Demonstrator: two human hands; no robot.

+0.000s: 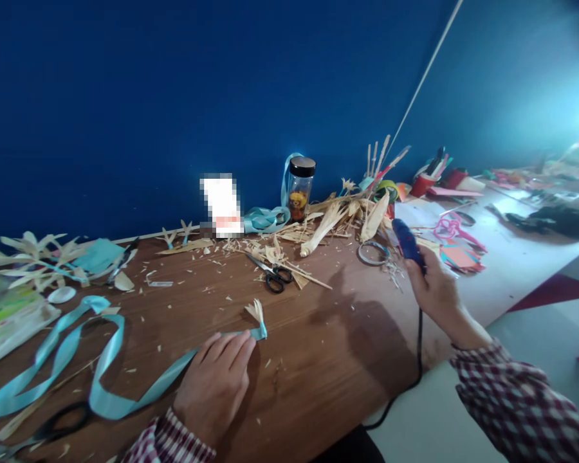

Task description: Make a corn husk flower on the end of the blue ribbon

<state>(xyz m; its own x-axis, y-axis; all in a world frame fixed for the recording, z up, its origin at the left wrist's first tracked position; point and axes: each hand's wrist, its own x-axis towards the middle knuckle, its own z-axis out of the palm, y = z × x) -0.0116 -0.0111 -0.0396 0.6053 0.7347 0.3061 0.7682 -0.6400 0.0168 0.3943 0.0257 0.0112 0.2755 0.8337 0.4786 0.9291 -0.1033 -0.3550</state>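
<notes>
My left hand (217,379) rests low over the table, its fingers together and bent down onto a light blue ribbon (171,373). Just past those fingertips, a small pale husk flower (257,312) stands at the ribbon's end, its base wrapped in blue. The left thumb is mostly hidden. Held up on the right, my right hand (434,289) is wrapped around a dark blue glue gun (408,244) with a black cord hanging from it. The ribbon's long tail curls across the table's left side.
Black-handled scissors (275,278) lie mid-table, with other scissors (60,421) at lower left. Dried husks (325,228), a black-lidded jar (302,190) and a bright phone-like screen (222,202) line the blue wall. A ribbon roll (374,253) lies near the glue gun. The cord (419,350) drops past the table edge.
</notes>
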